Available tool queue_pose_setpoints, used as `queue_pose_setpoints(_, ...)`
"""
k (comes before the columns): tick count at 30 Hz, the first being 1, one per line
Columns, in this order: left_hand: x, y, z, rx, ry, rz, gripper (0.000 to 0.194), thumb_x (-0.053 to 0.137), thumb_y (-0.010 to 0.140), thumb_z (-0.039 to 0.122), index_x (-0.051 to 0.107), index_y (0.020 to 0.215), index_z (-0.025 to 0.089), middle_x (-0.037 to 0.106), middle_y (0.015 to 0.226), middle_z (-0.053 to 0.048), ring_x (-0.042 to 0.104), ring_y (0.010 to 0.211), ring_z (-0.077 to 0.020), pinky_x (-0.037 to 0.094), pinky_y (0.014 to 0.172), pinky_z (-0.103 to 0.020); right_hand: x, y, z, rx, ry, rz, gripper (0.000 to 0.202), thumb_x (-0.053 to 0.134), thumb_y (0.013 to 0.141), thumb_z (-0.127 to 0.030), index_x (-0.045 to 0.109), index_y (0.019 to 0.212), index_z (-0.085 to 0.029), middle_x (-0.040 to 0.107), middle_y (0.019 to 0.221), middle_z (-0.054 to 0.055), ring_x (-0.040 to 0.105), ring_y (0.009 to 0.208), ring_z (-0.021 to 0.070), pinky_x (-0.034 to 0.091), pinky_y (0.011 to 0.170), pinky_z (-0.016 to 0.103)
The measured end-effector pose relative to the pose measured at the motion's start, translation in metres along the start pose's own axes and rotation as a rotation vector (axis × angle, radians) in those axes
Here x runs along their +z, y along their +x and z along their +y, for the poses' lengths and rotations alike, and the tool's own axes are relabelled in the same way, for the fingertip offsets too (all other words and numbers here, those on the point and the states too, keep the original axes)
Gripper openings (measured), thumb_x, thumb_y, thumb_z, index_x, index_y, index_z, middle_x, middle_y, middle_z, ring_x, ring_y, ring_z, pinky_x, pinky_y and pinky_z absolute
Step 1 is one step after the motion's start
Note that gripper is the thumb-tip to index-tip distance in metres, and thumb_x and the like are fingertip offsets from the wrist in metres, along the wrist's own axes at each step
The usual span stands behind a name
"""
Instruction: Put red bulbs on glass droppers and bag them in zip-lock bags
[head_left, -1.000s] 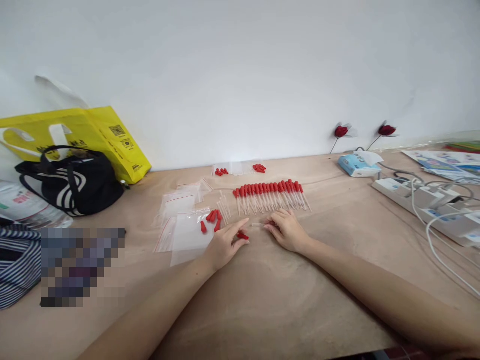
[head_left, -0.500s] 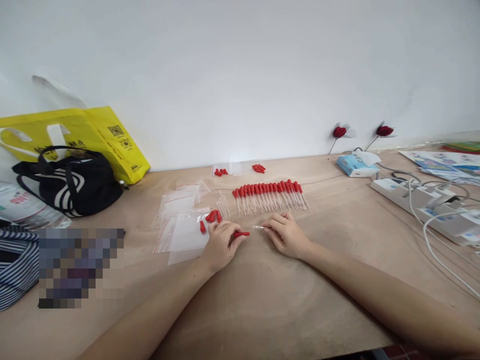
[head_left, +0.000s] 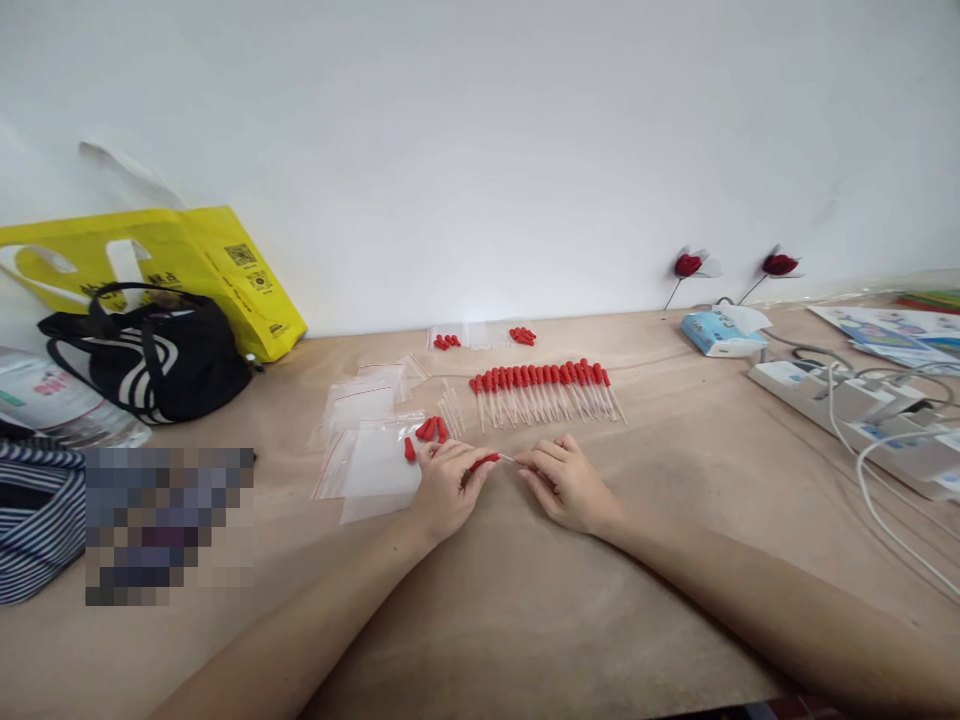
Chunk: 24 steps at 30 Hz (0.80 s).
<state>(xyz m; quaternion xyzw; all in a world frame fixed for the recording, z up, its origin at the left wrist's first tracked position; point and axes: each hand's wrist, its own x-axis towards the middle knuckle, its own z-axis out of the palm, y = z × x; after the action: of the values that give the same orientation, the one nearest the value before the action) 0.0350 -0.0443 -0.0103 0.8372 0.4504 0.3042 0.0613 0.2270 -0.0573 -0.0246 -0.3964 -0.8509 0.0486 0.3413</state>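
Pinched in my left hand (head_left: 448, 487) is a red rubber bulb (head_left: 486, 461), pointing right. My right hand (head_left: 564, 485) grips a thin clear tube (head_left: 508, 458), whose tip meets the bulb's open end; how deep it sits cannot be made out. Just beyond my hands lies a row of several red-capped droppers (head_left: 540, 392). Several bare clear tubes (head_left: 451, 408) lie left of that row. Loose red bulbs (head_left: 431, 430) rest on clear zip bags (head_left: 379, 465) beside my left hand.
More red bulbs (head_left: 523, 336) lie on bags near the wall. A tissue pack (head_left: 721, 333), a power strip (head_left: 862, 410) with white cables and two artificial flowers are at the right. A yellow bag (head_left: 259, 290), a black bag (head_left: 199, 365) and striped cloth (head_left: 37, 520) stand left.
The gap between the red bulb and the clear tube has closed, and they now meet. My right hand has moved slightly left relative to the dropper row. The view has shifted a little.
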Motion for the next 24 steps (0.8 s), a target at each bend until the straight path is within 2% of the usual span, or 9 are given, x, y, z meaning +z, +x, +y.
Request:
queue_pose_setpoints(6,0.0014,-0.0013,0.0005,-0.023,-0.054,0.009,0.017,0.046,0.084,0.028,0.062,0.079,0.022,0.066,0.075,0.001,0.056,0.075,-0.0167,0.024,0.077,-0.036,0.0003,0.0002,-0.0039,-0.04,0.007,-0.014,0.021,0.04,0.083,-0.017,0.057,0.095,-0.016,0.06,0.076,0.004,0.047,0.065,0.0122,0.026,0.066,0.03)
queue_pose_setpoints(11,-0.0035,-0.0036,0.0044,0.072,-0.039,-0.021,0.016,0.045,0.084,0.025,0.059,0.078,0.021,0.065,0.073,0.002,0.056,0.074,-0.0148,0.024,0.081,-0.036,-0.0055,0.0027,0.0001,-0.126,-0.05,-0.021,0.023,0.038,0.083,-0.015,0.057,0.096,-0.018,0.061,0.076,0.002,0.047,0.063,0.011,0.022,0.065,0.031)
queue_pose_setpoints(16,-0.0065,-0.0047,0.0093,0.166,-0.009,-0.048,0.017,0.044,0.084,0.025,0.057,0.075,0.02,0.064,0.07,0.002,0.055,0.07,-0.0139,0.023,0.084,-0.037,-0.0051,0.0029,0.001,-0.186,-0.144,-0.028,0.024,0.036,0.08,-0.011,0.058,0.088,-0.017,0.058,0.071,0.001,0.042,0.058,0.0105,0.021,0.065,0.031)
queue_pose_setpoints(24,-0.0029,-0.005,0.0086,0.229,0.021,-0.076,0.017,0.043,0.084,0.024,0.057,0.074,0.02,0.063,0.07,0.002,0.054,0.071,-0.0141,0.022,0.087,-0.038,-0.0003,0.003,-0.0004,-0.242,-0.196,-0.04,0.023,0.036,0.077,-0.008,0.058,0.081,-0.016,0.055,0.068,0.001,0.035,0.053,0.0104,0.019,0.063,0.031)
